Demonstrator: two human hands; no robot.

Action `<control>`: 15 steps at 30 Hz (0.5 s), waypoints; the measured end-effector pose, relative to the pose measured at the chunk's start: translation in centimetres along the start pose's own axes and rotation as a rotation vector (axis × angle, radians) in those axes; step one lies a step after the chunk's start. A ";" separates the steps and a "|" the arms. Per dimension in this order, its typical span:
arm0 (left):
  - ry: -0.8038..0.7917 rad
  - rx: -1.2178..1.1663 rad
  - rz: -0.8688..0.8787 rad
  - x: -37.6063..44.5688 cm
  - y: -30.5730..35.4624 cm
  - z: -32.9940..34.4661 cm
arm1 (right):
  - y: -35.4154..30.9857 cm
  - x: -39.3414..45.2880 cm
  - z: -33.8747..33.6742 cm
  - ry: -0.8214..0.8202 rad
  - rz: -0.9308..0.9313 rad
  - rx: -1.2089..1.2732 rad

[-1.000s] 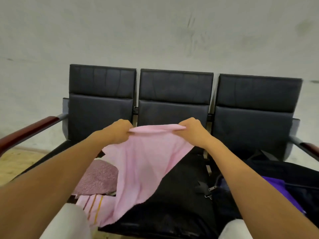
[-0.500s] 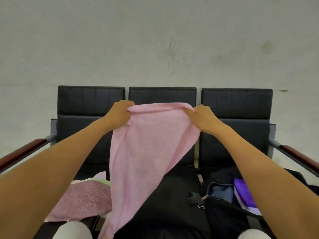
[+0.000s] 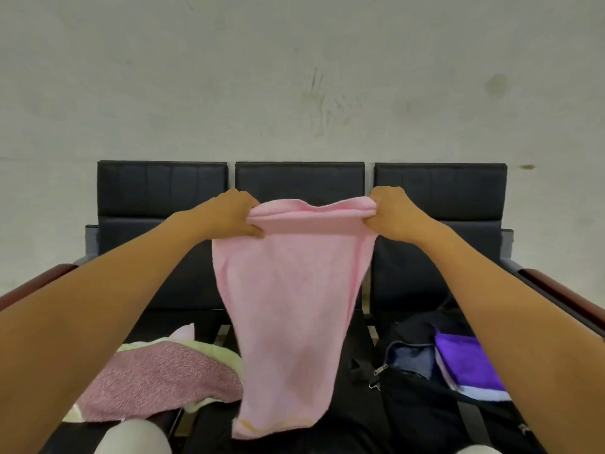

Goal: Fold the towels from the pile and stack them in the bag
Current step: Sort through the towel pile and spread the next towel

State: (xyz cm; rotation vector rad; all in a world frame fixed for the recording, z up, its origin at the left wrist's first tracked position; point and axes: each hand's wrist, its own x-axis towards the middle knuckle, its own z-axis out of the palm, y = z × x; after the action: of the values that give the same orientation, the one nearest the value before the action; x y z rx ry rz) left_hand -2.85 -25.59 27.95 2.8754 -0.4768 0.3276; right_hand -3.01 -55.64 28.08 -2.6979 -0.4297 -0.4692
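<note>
A light pink towel (image 3: 291,306) hangs in the air over the middle seat, doubled along its top edge, its lower end with an orange stripe near my knees. My left hand (image 3: 229,214) grips the top left corner and my right hand (image 3: 391,211) grips the top right corner. On the left seat lies the pile (image 3: 157,378): a mauve towel over a pale green one, with a pink tip behind. The open black bag (image 3: 412,407) sits on the right seat, holding a folded purple towel (image 3: 465,362) on a paler one.
A three-seat black bench (image 3: 299,180) stands against a grey wall, with red-brown armrests at the left (image 3: 36,286) and the right (image 3: 563,296). My knees show at the bottom edge.
Both hands lifted the pink towel off the seat and moved apart. The towel now hangs straighter, with its lower end free in front of the middle seat.
</note>
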 end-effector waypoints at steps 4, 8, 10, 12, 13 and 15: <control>-0.003 0.007 -0.029 0.1 0.1 0.0 | 0.6 0.0 -0.2 -0.017 0.013 0.074; 0.094 -0.109 -0.055 0.0 -0.1 0.0 | 0.2 -0.1 -0.2 -0.001 0.004 0.001; 0.135 -0.160 -0.047 0.0 -0.5 -0.1 | -0.1 -0.1 -0.1 -0.002 -0.010 -0.061; 0.118 -0.187 -0.058 0.1 -1.0 0.0 | 0.0 0.1 0.2 -0.026 -0.029 -0.018; 0.102 -0.199 -0.066 0.2 -1.2 0.2 | 0.1 0.1 0.3 -0.025 -0.037 0.023; 0.098 -0.239 -0.063 0.2 -1.8 0.3 | 0.2 0.2 0.6 -0.015 -0.059 0.063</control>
State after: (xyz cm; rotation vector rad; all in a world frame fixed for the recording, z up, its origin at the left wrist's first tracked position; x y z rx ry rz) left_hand -1.98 -24.10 27.44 2.6232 -0.3785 0.3713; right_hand -2.57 -55.52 27.57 -2.6356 -0.5213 -0.4439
